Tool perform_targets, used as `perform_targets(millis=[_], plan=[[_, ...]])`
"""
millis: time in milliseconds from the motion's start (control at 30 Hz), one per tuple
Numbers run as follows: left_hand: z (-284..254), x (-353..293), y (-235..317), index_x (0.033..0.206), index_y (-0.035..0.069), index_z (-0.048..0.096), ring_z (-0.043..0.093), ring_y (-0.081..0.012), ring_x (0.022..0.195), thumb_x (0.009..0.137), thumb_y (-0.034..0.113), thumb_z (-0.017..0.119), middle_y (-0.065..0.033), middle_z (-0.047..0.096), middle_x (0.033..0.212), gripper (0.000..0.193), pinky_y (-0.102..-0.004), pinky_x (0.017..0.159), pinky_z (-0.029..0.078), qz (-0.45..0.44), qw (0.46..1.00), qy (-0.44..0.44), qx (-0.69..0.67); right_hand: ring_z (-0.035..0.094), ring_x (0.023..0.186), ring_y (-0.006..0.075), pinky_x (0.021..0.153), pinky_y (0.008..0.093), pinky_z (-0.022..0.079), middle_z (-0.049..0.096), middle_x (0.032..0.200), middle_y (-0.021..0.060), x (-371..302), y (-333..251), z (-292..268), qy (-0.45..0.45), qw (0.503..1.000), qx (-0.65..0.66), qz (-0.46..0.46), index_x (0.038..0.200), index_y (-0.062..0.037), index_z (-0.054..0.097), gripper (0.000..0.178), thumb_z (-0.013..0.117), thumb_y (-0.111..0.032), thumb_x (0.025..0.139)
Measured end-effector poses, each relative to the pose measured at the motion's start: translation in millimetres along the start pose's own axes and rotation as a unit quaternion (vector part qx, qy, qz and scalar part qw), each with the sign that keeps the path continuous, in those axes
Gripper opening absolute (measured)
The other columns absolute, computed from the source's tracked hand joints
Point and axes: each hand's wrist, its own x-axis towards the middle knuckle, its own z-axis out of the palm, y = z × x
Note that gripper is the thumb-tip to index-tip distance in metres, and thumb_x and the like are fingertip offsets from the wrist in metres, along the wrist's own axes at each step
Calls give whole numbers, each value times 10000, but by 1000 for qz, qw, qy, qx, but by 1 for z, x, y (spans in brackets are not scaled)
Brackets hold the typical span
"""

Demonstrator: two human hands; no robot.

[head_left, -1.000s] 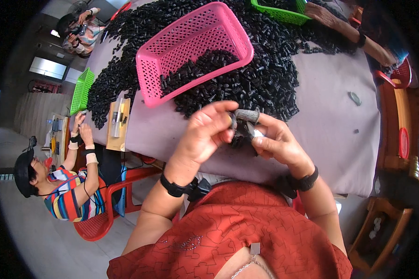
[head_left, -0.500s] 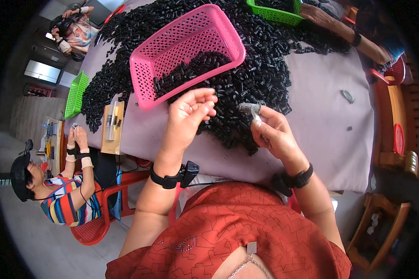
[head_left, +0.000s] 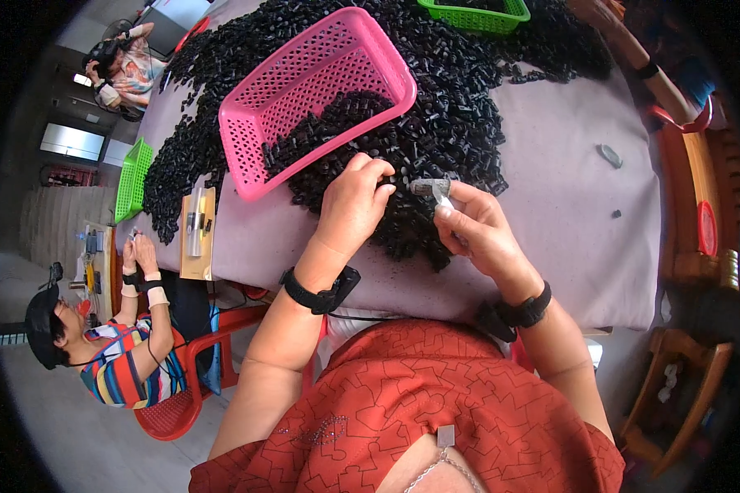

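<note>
Before you stands a table under a mauve-grey cloth [head_left: 567,246]. To your left, a red plastic chair [head_left: 168,415] rests on grey floor [head_left: 123,444] — farther back, a bright rectangular panel [head_left: 71,141]. To your right — brown wooden furniture [head_left: 692,177] and an open wooden frame [head_left: 689,340].

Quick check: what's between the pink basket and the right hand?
In the head view, a heap of small black pieces lies between the pink basket and the right hand.

A person [head_left: 117,355] in a striped shirt [head_left: 136,374] sat on a red chair [head_left: 171,413]; at the right there stood a wooden chair [head_left: 700,403].
</note>
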Motion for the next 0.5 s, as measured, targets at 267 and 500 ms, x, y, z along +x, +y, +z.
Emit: perform_targets(millis=[267,500], plan=[[-13,-13,7,1119,-3,612,644,-113,758,912,53,614,-68,659,946,215,-239,698,549,-167,854,-31,-491,427,568,12,485,190,330,489,696,-75,-1,-5,3,19,998,-54,6,1078,-32,603,182,588,-152,942],[-17,-34,2,1238,13,571,632,-131,837,946,74,556,-86,658,1023,299,-262,746,547,-204,671,-65,-710,451,650,5,534,185,367,549,811,-65,-2,-2,2,-5,994,-112,-19,1176,-33,590,283,614,-160,923]])
